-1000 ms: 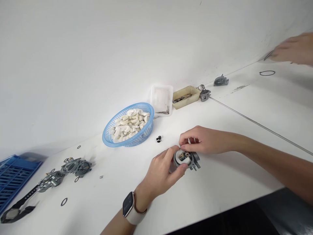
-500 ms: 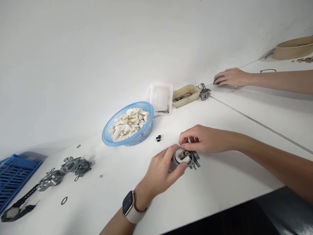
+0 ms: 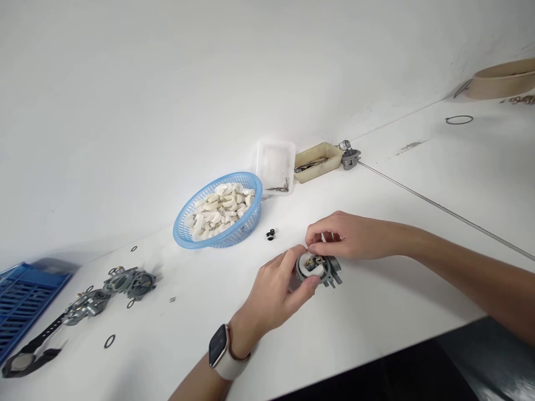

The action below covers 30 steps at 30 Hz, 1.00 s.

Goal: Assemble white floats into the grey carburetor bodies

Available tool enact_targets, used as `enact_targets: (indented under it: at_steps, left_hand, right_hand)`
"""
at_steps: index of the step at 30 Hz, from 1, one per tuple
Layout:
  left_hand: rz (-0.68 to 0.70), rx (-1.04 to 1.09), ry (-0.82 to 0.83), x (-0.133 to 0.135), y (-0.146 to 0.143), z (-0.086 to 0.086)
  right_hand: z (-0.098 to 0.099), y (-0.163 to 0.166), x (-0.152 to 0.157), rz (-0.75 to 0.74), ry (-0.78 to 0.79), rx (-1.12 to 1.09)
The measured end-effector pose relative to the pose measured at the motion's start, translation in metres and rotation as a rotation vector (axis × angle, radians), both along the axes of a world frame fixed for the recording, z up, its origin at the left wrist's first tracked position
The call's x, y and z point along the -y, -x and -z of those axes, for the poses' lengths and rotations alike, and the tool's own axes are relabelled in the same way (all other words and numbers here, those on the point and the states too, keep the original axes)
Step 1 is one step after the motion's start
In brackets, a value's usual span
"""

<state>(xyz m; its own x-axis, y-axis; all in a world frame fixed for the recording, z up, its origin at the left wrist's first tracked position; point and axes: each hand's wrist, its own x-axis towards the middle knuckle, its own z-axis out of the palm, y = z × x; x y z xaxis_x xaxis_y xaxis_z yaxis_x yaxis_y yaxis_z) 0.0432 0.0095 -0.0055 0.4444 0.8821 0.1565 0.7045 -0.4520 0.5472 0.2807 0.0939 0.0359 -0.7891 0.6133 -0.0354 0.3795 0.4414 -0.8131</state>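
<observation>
Carburetor (image 3: 332, 272), left hand (image 3: 270, 292) cupping it, right hand (image 3: 349, 236) curled at rim

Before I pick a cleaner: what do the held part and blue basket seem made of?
Held part: probably cast metal, matte, from its dull grey surface and projecting lugs. Blue basket: likely plastic, slightly glossy, from its smooth rim and lattice walls.

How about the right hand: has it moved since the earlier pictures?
No, not noticeably. Judged against the blue basket, the right hand stays in the same place, at the metal part.
</observation>
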Motion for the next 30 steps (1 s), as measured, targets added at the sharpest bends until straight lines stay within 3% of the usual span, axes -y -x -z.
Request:
enact_targets:
  at_steps: [30]
  left_hand:
    - [-0.002, -0.005, 0.018, 0.0002, 0.0001, 0.0008]
  right_hand:
    - [-0.0003, 0.0003, 0.0004, 0.005, -0.003, 0.007]
